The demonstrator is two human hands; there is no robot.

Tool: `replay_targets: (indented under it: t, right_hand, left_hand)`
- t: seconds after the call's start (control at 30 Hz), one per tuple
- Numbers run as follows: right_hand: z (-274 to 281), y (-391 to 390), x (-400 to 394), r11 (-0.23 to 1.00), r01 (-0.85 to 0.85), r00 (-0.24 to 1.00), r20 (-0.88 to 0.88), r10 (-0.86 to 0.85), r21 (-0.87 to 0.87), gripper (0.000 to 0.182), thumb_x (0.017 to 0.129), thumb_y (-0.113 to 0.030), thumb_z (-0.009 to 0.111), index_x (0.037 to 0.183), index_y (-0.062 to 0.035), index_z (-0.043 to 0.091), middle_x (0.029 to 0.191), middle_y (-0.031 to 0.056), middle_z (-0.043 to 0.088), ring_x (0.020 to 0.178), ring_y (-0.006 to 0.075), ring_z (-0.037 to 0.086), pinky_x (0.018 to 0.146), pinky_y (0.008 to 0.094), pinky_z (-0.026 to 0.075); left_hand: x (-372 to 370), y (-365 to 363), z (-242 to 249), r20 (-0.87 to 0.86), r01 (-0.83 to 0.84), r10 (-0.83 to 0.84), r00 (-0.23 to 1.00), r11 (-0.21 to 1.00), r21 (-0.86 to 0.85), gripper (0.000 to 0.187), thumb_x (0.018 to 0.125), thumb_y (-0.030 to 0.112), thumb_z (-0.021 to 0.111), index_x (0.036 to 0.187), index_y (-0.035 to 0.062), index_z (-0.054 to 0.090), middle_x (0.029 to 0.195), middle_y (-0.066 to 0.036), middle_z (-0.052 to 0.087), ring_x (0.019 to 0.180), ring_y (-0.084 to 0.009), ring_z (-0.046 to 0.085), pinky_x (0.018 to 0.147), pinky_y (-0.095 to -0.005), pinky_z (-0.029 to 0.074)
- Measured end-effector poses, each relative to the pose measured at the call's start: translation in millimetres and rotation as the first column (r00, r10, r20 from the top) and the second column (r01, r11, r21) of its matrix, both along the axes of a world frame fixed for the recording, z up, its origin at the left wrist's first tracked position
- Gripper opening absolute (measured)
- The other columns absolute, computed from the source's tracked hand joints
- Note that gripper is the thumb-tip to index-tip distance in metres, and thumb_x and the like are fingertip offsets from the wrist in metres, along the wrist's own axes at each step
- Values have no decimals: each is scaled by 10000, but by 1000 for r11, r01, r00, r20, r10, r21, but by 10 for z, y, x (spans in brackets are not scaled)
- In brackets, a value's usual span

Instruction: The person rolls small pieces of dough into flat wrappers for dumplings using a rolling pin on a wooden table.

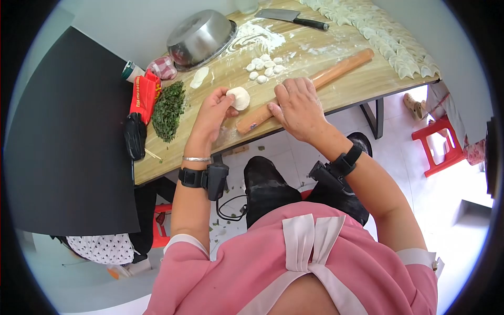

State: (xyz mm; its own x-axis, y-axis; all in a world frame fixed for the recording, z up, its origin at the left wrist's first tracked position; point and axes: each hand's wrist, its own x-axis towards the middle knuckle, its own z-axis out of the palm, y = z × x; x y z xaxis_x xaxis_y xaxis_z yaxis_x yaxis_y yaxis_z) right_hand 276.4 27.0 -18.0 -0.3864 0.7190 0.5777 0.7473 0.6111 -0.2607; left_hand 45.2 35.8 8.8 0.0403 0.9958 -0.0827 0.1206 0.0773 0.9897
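Observation:
Between the thumb and fingers of my left hand [212, 113] is a round dough wrapper [240, 98], held by its left edge. My right hand [299, 107] is closed over a long wooden rolling pin [341, 68], which lies slanted across the front of the table. The pin's near end comes close to the wrapper's lower right. Behind it sits a cluster of several small dough pieces [265, 67], dusted with flour. One flat oval wrapper [199, 77] lies on the wood to the left.
Chopped greens [169, 111] are heaped at the left, beside a red packet [144, 97]. An upturned metal bowl [197, 37], loose flour [257, 38] and a cleaver [291, 18] are at the back. Rows of dumplings [391, 44] cover the right end. A red stool [440, 144] stands beyond.

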Motion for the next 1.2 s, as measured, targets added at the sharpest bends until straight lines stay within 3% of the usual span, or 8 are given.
replay_targets:
  t: [0.17, 0.23, 0.33, 0.7, 0.87, 1.03, 1.17, 1.2]
  right_hand:
    - [-59, 27, 6, 995, -5, 1000, -8, 6, 104, 316, 907, -348, 536, 946, -34, 532, 953, 151, 523, 950, 320, 469, 929, 444, 335]
    - [-53, 22, 3, 996, -9, 1000, 8, 8, 90, 317, 907, -348, 536, 944, -34, 535, 953, 149, 523, 950, 319, 470, 927, 444, 336]
    - [-3, 43, 0, 997, -15, 1000, 25, 14, 74, 315, 904, -347, 537, 929, -34, 548, 950, 145, 525, 953, 315, 477, 914, 443, 346]
    - [64, 660, -378, 998, 69, 985, 157, -66, -12, 281, 912, -283, 498, 935, -29, 616, 1002, 154, 605, 1012, 314, 530, 837, 447, 430]
    - [38, 550, -341, 998, 55, 998, 5, -55, 3, 319, 915, -342, 514, 964, -40, 603, 1010, 148, 599, 1014, 313, 523, 896, 461, 393]
    - [13, 88, -47, 1000, -2, 999, 50, 2, 11, 323, 903, -358, 547, 981, -45, 547, 987, 139, 529, 1003, 318, 486, 945, 459, 350]
    - [-27, -8, 41, 999, -22, 997, 72, 19, 46, 336, 888, -364, 560, 978, -41, 534, 981, 144, 513, 996, 328, 471, 970, 450, 334]
    - [-40, -7, 42, 999, -16, 998, 64, 13, 51, 336, 888, -364, 560, 978, -41, 534, 981, 144, 513, 996, 328, 471, 970, 450, 334]
  left_hand:
    - [-56, -39, 46, 4, 46, -46, 999, 999, 13, 171, 946, 150, 571, 1047, 18, 611, 843, 10, 610, 720, -63, 538, 626, -214, 438]
    - [-52, -71, 71, -357, 192, -189, 915, 981, -28, 189, 961, 186, 549, 975, 21, 641, 787, 20, 591, 665, -56, 507, 597, -206, 411]
    - [-27, -52, 147, -340, 75, -94, 936, 995, -70, 264, 978, 241, 519, 922, 23, 657, 738, 29, 567, 632, -57, 485, 576, -212, 390]
    - [-129, 63, 35, -292, 69, -81, 953, 996, -53, 264, 971, 252, 519, 910, 30, 648, 713, 32, 550, 621, -55, 475, 553, -218, 385]
    - [-110, 57, 80, -335, 62, -82, 938, 996, -68, 202, 905, 202, 617, 943, 6, 651, 760, 13, 588, 652, -61, 506, 568, -221, 401]
    - [-89, 95, 60, -511, 177, -179, 841, 983, -52, 236, 820, 166, 703, 958, -19, 654, 791, -5, 607, 687, -79, 538, 593, -229, 422]
    - [-39, 105, 105, -512, 192, -209, 833, 978, -86, 218, 818, 117, 678, 982, -22, 635, 810, -18, 616, 705, -82, 551, 599, -237, 436]
    - [-30, 95, 58, -330, 109, -114, 937, 993, -34, 221, 818, 95, 663, 1000, -23, 622, 818, -23, 623, 718, -87, 565, 605, -240, 443]
